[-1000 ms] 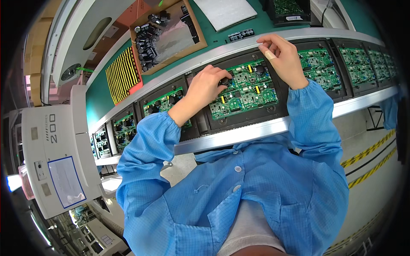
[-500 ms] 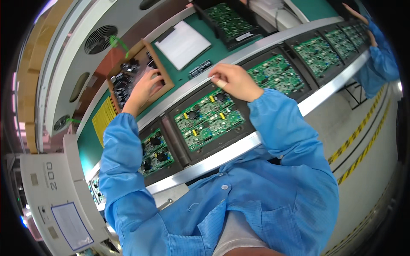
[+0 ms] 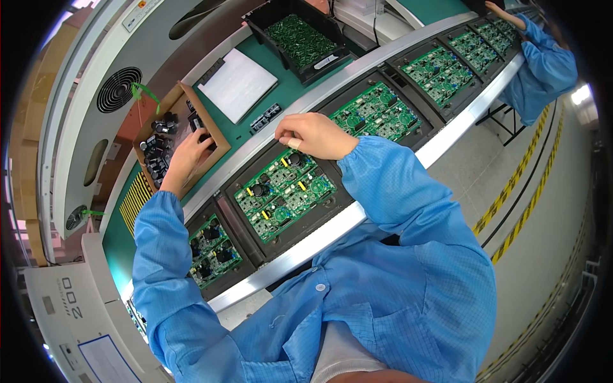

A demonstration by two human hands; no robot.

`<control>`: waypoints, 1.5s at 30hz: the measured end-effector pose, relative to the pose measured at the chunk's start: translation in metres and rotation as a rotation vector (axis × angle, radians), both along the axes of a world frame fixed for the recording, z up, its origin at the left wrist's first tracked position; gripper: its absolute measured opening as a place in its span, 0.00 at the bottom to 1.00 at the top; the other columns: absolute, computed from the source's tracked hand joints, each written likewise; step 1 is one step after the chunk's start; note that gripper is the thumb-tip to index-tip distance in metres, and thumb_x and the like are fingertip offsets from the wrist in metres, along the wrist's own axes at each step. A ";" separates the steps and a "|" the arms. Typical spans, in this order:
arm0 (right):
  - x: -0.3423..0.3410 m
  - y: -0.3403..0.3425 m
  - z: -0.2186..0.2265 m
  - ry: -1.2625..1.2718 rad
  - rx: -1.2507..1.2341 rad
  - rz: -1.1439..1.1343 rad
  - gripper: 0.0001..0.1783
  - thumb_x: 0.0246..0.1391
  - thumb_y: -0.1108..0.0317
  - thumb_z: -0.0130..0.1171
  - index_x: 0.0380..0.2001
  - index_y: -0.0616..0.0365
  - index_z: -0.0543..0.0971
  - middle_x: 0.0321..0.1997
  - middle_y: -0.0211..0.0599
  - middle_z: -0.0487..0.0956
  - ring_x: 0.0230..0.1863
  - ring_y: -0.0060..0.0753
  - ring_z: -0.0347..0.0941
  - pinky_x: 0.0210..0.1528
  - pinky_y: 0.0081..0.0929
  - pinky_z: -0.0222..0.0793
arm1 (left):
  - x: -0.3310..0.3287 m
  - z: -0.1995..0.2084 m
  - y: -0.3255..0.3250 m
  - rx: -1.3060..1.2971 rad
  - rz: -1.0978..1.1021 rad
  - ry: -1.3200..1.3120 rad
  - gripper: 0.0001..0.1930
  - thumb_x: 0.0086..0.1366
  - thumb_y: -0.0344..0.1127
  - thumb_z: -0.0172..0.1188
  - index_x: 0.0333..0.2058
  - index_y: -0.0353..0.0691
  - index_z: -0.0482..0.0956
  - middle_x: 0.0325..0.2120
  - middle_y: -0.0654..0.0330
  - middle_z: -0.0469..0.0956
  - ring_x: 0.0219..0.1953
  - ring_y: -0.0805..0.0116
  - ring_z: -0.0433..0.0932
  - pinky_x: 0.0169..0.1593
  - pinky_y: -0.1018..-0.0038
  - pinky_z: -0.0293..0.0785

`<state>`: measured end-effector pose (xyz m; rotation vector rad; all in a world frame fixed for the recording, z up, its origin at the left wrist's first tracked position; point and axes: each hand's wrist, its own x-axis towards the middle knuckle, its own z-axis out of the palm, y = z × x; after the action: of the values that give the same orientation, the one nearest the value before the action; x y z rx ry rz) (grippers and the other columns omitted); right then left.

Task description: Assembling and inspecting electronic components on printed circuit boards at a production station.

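Note:
My left hand [image 3: 185, 154] reaches into a cardboard box [image 3: 220, 152] holding several black cylindrical capacitors [image 3: 156, 143]. Its thumb and fingertips close round a dark part that looks like one of these capacitors. My right hand [image 3: 313, 135] hovers above the far edge of a green circuit board [image 3: 284, 199] in a dark carrier. Its fingers are curled together, with a tan bandage round one; whatever they may hold is hidden. Two round black capacitors and several yellow parts stand on that board.
More carriers with boards [image 3: 377, 115] line the metal-edged rail [image 3: 319, 239]. Beyond it lie a row of black parts [image 3: 265, 118], a white sheet [image 3: 238, 85] and a black bin [image 3: 300, 41] of small green pieces. A co-worker's blue sleeve [image 3: 549, 67] shows at far right.
The whole view has shifted, so box and boards appear further left. My left fingers have drawn together round a dark part in the box. My right hand stays curled over the board's far edge.

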<state>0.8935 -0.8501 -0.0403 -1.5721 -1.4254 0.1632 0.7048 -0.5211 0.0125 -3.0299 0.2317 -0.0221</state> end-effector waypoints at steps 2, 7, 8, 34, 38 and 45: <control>-0.001 -0.001 0.002 -0.010 -0.013 0.002 0.06 0.60 0.68 0.64 0.39 0.57 0.81 0.35 0.37 0.83 0.37 0.42 0.82 0.40 0.36 0.77 | -0.006 -0.005 0.008 0.021 0.015 0.016 0.21 0.61 0.28 0.64 0.54 0.47 0.76 0.52 0.54 0.73 0.52 0.50 0.77 0.53 0.60 0.77; 0.002 -0.001 -0.005 -0.006 -0.019 0.010 0.06 0.58 0.69 0.63 0.38 0.56 0.81 0.35 0.36 0.82 0.37 0.40 0.82 0.40 0.36 0.77 | -0.007 -0.003 0.006 0.068 0.127 0.061 0.24 0.62 0.33 0.65 0.57 0.50 0.75 0.47 0.56 0.72 0.47 0.49 0.79 0.48 0.57 0.77; 0.004 -0.004 -0.005 -0.004 -0.043 0.009 0.06 0.58 0.69 0.63 0.38 0.56 0.81 0.35 0.36 0.82 0.37 0.40 0.82 0.40 0.36 0.77 | -0.002 -0.006 0.005 0.086 0.106 0.052 0.24 0.61 0.34 0.66 0.57 0.49 0.75 0.45 0.56 0.73 0.45 0.52 0.77 0.47 0.58 0.76; 0.008 -0.009 0.009 -0.019 -0.146 0.070 0.06 0.57 0.68 0.62 0.37 0.56 0.81 0.35 0.36 0.83 0.39 0.42 0.81 0.42 0.41 0.76 | -0.022 -0.018 0.050 0.071 0.192 -0.071 0.23 0.63 0.35 0.64 0.56 0.39 0.71 0.35 0.48 0.78 0.35 0.44 0.76 0.43 0.56 0.76; 0.005 -0.014 0.006 -0.018 -0.042 0.037 0.08 0.58 0.67 0.63 0.42 0.53 0.81 0.35 0.34 0.82 0.37 0.41 0.80 0.40 0.38 0.76 | -0.034 0.000 0.007 -0.137 0.409 -0.279 0.20 0.70 0.40 0.58 0.57 0.40 0.69 0.22 0.52 0.76 0.22 0.50 0.74 0.29 0.58 0.72; -0.043 -0.006 0.034 0.413 0.044 0.456 0.30 0.57 0.71 0.68 0.63 0.51 0.75 0.56 0.34 0.72 0.45 0.26 0.76 0.42 0.28 0.75 | -0.083 -0.003 -0.166 -1.556 0.705 0.001 0.21 0.79 0.40 0.46 0.63 0.37 0.64 0.23 0.66 0.70 0.18 0.79 0.66 0.19 0.81 0.57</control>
<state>0.8504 -0.8562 -0.0059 -1.0753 -1.4155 0.6812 0.6215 -0.6875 0.0090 -4.2607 -1.5824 -0.2424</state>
